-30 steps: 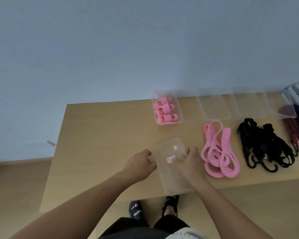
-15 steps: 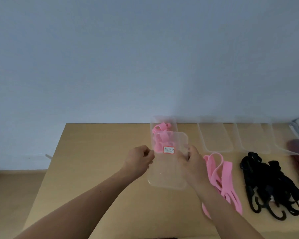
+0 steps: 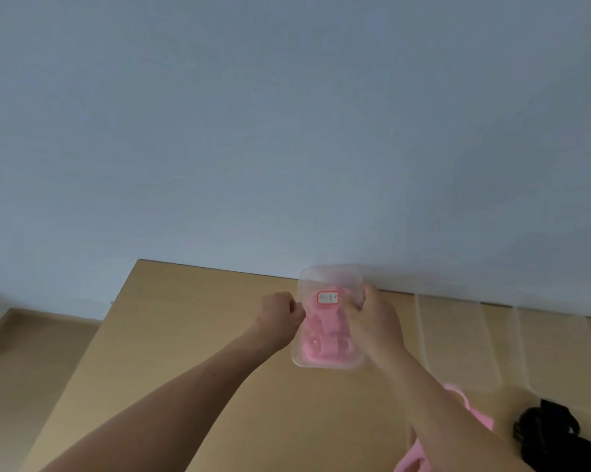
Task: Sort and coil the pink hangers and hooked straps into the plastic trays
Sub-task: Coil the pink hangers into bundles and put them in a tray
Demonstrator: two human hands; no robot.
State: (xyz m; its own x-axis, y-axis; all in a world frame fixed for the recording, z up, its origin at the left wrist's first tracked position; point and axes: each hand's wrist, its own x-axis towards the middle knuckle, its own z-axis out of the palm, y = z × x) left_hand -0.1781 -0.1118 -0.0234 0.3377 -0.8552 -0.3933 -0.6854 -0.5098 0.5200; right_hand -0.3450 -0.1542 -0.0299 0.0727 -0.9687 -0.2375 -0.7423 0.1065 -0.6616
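At the bottom right edge, loose pink straps (image 3: pixel 473 412) are largely hidden behind the right forearm and cut off by the frame, so their number cannot be told. Just beside them, a dark tangle of black hooked straps (image 3: pixel 552 434) is also cropped, with no hooks to be made out. Farther along the light wooden table (image 3: pixel 185 369), a clear plastic lid (image 3: pixel 331 279) bearing a small red-bordered label (image 3: pixel 328 297) is held over a clear plastic tray (image 3: pixel 324 364). Its left edge is pinched by the curled fingers of the left hand (image 3: pixel 280 311), and its right edge is gripped by the right hand (image 3: pixel 369 318). Whether the lid is fully seated cannot be told. Coiled pink hangers (image 3: pixel 324 338) are seen through the plastic, blurred into soft rounded shapes; the label's writing is illegible. To the right, two empty transparent trays (image 3: pixel 457 345) are barely distinguishable against the wood. A plain blue-grey wall (image 3: pixel 287 131) is seen beyond.
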